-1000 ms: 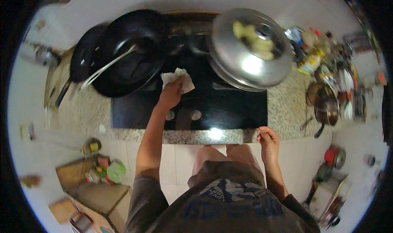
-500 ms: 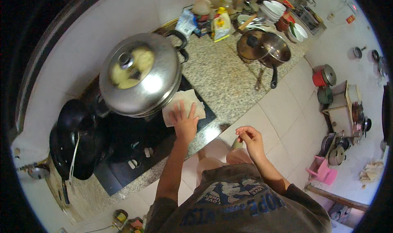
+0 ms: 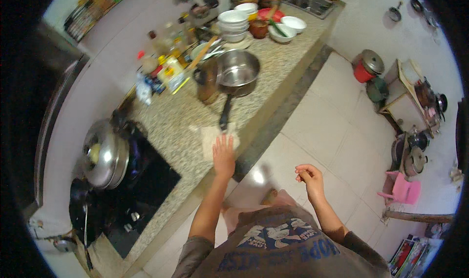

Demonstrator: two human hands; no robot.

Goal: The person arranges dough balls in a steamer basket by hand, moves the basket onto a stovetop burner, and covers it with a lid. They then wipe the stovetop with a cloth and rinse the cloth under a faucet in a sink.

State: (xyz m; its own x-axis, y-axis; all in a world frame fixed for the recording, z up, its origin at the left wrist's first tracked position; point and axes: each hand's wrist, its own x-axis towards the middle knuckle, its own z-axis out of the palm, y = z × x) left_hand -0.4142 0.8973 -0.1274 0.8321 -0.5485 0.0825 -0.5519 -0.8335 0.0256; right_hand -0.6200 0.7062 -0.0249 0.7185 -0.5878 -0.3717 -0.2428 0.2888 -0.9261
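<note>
My left hand [image 3: 224, 156] lies flat with its fingers stretched out on a pale cloth [image 3: 208, 142] spread over the speckled countertop [image 3: 168, 109]. Just beyond the fingertips is the black handle of a steel saucepan [image 3: 239, 72], and the pan appears uncovered. A dark glass lid [image 3: 207, 82] leans or rests against the pan's left side; exactly how is unclear. My right hand [image 3: 310, 176] hangs in the air above the floor, its fingers curled in to the thumb with nothing visible between them.
To the left, a large lidded steel steamer [image 3: 103, 155] stands on the black cooktop [image 3: 146, 180], beside a dark wok [image 3: 80, 207]. Bottles and a yellow-white packet [image 3: 172, 75] line the wall. Stacked white bowls [image 3: 233, 24] and a sink [image 3: 310, 3] lie farther back. A pink stool [image 3: 403, 190] stands right.
My left hand and the cloth have gone from the cooktop's edge beside the steamer to the countertop near the saucepan handle. The view has shifted rightward along the counter. My right hand stays curled.
</note>
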